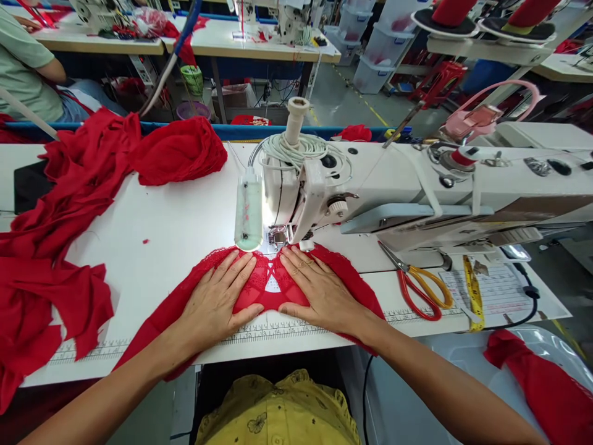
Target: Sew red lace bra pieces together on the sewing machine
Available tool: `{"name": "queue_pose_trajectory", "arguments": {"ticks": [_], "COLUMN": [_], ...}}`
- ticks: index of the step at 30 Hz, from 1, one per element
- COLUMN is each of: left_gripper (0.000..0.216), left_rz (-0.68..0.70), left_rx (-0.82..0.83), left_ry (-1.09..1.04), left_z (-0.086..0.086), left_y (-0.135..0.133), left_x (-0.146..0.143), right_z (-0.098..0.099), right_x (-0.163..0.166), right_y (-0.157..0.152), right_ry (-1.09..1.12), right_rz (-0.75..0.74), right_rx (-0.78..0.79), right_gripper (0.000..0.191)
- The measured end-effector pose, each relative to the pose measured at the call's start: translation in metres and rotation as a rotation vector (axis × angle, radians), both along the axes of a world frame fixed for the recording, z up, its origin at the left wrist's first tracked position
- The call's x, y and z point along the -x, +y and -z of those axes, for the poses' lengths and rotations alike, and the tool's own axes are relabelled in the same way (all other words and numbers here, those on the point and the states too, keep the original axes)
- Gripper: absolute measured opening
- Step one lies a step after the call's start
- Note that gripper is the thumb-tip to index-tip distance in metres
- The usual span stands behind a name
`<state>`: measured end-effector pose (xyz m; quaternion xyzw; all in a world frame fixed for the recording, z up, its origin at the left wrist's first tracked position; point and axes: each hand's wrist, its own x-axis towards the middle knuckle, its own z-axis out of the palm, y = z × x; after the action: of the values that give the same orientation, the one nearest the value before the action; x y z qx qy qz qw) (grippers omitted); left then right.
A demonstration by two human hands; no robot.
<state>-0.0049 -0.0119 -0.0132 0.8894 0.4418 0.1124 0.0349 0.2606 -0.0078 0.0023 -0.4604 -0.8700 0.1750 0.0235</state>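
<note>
A red lace garment piece (250, 296) lies spread on the white sewing table, with a small keyhole gap at its middle. My left hand (217, 296) rests flat on its left half, fingers stretched toward the needle area. On the right half my right hand (319, 287) lies flat too, fingers apart. The garment's top edge reaches the presser foot (278, 238) of the white sewing machine (370, 179). A pale green lamp (249, 213) hangs just left of the foot. Whether the foot is down on the fabric I cannot tell.
Red fabric pieces (83, 179) are heaped at the left. Scissors (417, 284) with red and orange handles, a yellow tape measure (472, 293) and a paper form (500, 290) lie at right. A plastic bin (417, 371) stands below. Another person (28, 68) sits at far left.
</note>
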Motion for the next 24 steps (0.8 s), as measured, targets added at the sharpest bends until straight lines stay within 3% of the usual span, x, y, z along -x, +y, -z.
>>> {"name": "queue_pose_trajectory", "arguments": {"ticks": [24], "left_gripper": [0.079], "left_rz": [-0.014], "left_rx": [-0.01], "left_ry": [0.02], "left_z": [-0.0015], "left_y": [-0.0025], "left_x": [-0.0008], "right_z": [-0.0002], "right_x": [-0.001], "right_y": [-0.0016], "right_ry": [0.007], "right_rz": [-0.005], "right_rx": [-0.033], "right_gripper": [0.093]}}
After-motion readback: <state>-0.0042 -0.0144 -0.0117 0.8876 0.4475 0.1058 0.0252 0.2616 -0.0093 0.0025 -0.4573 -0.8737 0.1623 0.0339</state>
